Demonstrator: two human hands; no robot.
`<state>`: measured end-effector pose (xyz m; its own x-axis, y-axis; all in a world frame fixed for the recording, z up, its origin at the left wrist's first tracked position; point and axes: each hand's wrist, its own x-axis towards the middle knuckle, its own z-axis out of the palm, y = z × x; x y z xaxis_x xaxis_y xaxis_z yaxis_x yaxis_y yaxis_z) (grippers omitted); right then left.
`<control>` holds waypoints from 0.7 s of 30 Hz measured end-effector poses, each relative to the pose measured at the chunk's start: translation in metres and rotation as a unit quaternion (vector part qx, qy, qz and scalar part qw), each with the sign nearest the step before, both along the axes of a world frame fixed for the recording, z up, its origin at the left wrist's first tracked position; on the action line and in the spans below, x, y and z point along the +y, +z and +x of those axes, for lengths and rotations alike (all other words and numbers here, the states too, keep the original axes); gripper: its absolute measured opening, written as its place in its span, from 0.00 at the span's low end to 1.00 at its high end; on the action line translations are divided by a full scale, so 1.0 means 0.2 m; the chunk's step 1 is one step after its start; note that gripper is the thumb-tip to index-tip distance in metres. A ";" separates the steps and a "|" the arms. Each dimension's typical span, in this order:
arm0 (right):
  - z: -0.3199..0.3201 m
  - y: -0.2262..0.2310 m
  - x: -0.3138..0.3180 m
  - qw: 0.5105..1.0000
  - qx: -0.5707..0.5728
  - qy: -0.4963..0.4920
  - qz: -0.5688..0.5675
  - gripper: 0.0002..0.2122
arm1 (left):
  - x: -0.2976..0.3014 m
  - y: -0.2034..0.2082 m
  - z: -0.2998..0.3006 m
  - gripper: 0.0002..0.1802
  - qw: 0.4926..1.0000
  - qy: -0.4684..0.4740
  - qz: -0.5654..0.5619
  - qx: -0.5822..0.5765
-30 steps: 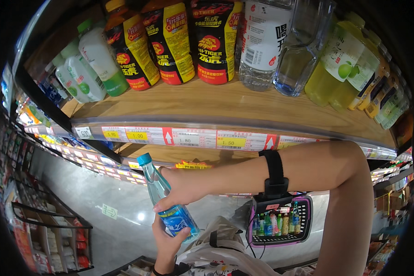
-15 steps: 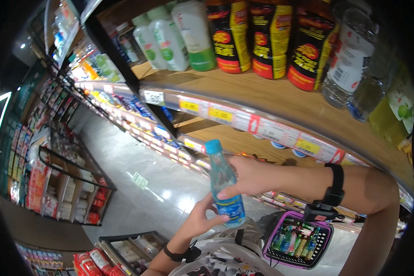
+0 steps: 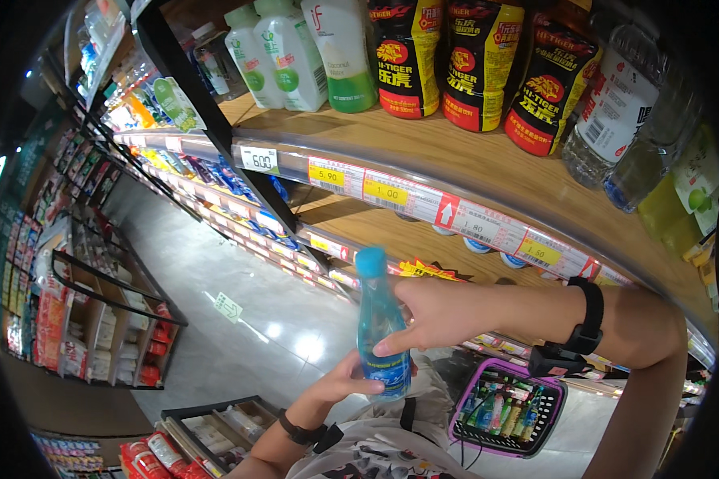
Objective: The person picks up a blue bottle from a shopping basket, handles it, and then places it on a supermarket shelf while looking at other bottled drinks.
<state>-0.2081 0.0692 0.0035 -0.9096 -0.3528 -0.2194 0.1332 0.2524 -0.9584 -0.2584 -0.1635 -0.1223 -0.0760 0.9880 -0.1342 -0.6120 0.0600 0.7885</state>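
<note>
Between my two hands stands a blue-tinted plastic bottle [image 3: 385,323] with a bright blue cap and a blue label, nearly upright and leaning slightly. My right hand [image 3: 439,310] wraps round its middle from the right, thumb across the front. Lower down, my left hand [image 3: 347,378] grips the base near the label, its thumb on the front. Parts of the fingers of both hands are hidden behind the bottle. Just beyond it runs the wooden shelf [image 3: 335,137] with black, red and yellow drink bottles [image 3: 405,60] and white-and-green bottles [image 3: 339,56].
A purple-rimmed black basket [image 3: 510,452] holding several bottles is at the lower right, by my body. Price tags line the shelf's front edge [image 3: 391,191]. A lower shelf [image 3: 351,225] lies under it. Across the floor at left stands a display rack [image 3: 112,319] with packaged goods.
The bottle has become more upright, still held in both hands. The view has shifted a little, so the basket and floor sit slightly further left.
</note>
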 end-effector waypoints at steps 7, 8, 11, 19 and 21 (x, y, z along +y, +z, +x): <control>-0.03 0.05 0.08 0.986 -0.030 0.061 0.151 0.28 | 0.06 0.02 -0.03 0.43 1.000 -0.008 -0.007 -0.011; -0.03 0.06 0.09 0.988 -0.010 0.046 0.148 0.28 | 0.06 0.05 -0.04 0.44 0.999 -0.008 -0.026 -0.023; -0.02 0.13 0.11 0.990 0.004 0.036 0.138 0.30 | 0.06 0.13 -0.10 0.46 0.998 -0.017 -0.053 -0.023; -0.04 0.30 0.08 0.988 0.031 -0.030 0.150 0.32 | 0.10 0.31 -0.20 0.44 1.000 -0.023 -0.010 -0.010; -0.07 0.31 0.05 0.985 0.047 -0.043 0.160 0.32 | 0.09 0.35 -0.23 0.45 1.000 -0.012 -0.013 0.005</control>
<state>-0.2211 0.0790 0.0647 -0.9548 -0.1992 -0.2207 0.0827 0.5352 -0.8407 -0.3036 -0.1459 -0.0527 -0.0537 0.9858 -0.1594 -0.6023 0.0953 0.7926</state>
